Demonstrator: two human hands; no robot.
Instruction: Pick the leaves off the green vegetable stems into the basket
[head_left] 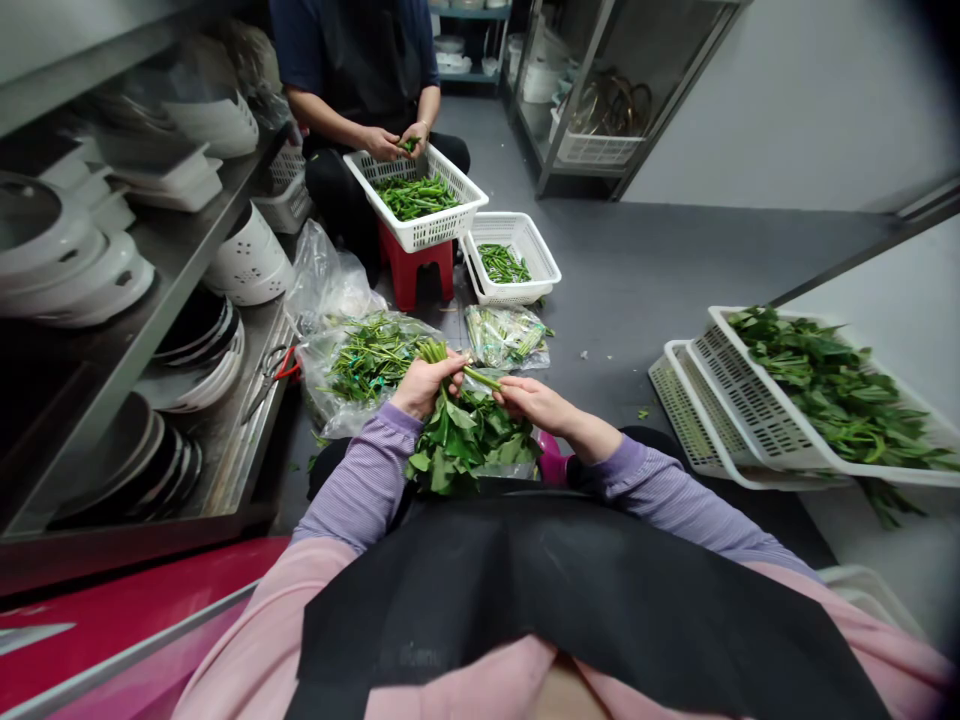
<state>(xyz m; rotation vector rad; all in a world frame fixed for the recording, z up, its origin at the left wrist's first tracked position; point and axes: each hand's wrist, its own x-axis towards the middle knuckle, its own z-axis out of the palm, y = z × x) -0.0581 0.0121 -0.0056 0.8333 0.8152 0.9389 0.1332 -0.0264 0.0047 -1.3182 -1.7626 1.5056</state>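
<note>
My left hand point(430, 384) is closed around a bunch of leafy greens point(459, 436), its stems pointing up and away and its leaves hanging down over my lap. Between finger and thumb, my right hand point(534, 400) pinches a single green stem point(481, 379) that slants across to the left hand. Just beyond my left hand, an open plastic bag point(319, 385) holds more cut green stems point(367, 355). A wrapped bundle of greens point(508, 336) lies on the floor ahead of my hands.
Opposite me a person point(360, 70) handles green peppers over a white basket point(416, 237) on a red stool point(405, 276). Another white basket point(517, 292) stands beside it. At right, stacked baskets point(765, 415) hold leafy greens point(847, 390). Red-handled scissors point(285, 366) lie on the left shelf point(247, 420).
</note>
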